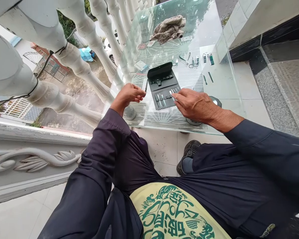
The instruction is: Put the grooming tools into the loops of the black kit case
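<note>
An opened grey manicure case (161, 87) with a black flap lies on the glass table. Slim silver tools (160, 100) sit in its lower slots, and a dark strap with small loops crosses its upper half. My left hand (131, 94) is left of the case, thumb and fingers pinching a thin dark tool (146, 87) held upright. Over the case's right edge, my right hand (196, 104) has its fingertips closed beside the slotted silver tools (174, 90); what they grip is partly hidden by the fingers.
Nippers (185, 59), small scissors (191, 65), nail clippers (211, 59) and two slim dark pieces (210, 77) lie farther back on the glass table (221, 86). A crumpled cloth (169, 28) and a small card (141, 65) are there too. White balusters (74, 56) stand at left.
</note>
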`<state>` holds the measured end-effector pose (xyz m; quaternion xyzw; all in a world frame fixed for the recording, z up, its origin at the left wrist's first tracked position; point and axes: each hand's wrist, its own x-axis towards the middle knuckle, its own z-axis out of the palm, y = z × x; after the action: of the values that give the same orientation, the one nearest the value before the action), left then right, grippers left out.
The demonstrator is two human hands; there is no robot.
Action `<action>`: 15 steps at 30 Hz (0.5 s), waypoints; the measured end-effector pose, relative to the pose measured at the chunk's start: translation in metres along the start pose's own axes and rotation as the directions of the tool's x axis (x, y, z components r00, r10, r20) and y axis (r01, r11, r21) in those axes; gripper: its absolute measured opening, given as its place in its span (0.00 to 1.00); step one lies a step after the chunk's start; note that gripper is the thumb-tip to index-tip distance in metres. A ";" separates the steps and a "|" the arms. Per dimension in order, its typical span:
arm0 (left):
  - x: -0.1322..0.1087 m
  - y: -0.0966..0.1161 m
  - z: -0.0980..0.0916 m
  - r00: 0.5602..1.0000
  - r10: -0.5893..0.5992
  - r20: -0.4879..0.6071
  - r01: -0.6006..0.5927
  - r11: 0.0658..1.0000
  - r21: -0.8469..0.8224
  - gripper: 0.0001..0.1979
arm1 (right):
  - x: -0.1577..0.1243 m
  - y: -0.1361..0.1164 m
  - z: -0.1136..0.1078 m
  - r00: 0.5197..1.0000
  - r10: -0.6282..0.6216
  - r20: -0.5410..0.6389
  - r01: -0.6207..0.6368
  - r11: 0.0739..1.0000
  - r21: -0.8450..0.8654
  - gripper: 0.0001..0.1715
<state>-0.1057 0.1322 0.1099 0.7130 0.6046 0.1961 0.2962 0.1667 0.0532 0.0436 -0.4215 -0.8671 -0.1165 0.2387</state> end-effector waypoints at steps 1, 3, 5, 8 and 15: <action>-0.003 0.007 0.007 0.998 0.042 0.042 -0.033 0.982 -0.187 0.07 | 0.001 -0.003 -0.002 0.999 -0.020 -0.029 0.019 0.999 -0.028 0.23; -0.010 0.022 0.024 0.984 0.087 0.156 0.001 0.870 -0.494 0.06 | 0.004 -0.008 -0.004 0.993 -0.090 -0.073 0.082 0.991 -0.102 0.26; -0.017 0.033 0.041 0.967 0.096 0.237 0.082 0.761 -0.644 0.04 | 0.005 -0.009 -0.005 0.981 -0.173 -0.087 0.157 0.974 -0.162 0.27; -0.024 0.043 0.064 0.955 0.093 0.280 0.162 0.630 -0.760 0.01 | 0.004 -0.006 -0.002 0.960 -0.262 -0.100 0.225 0.932 -0.283 0.26; -0.033 0.046 0.086 0.955 0.070 0.287 0.225 0.455 -0.862 0.01 | -0.003 -0.001 -0.001 0.936 -0.305 -0.178 0.228 0.907 -0.355 0.21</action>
<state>-0.0229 0.0798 0.0792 0.4455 0.3974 0.3645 0.7147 0.1677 0.0499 0.0433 -0.3160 -0.8515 -0.3389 0.2454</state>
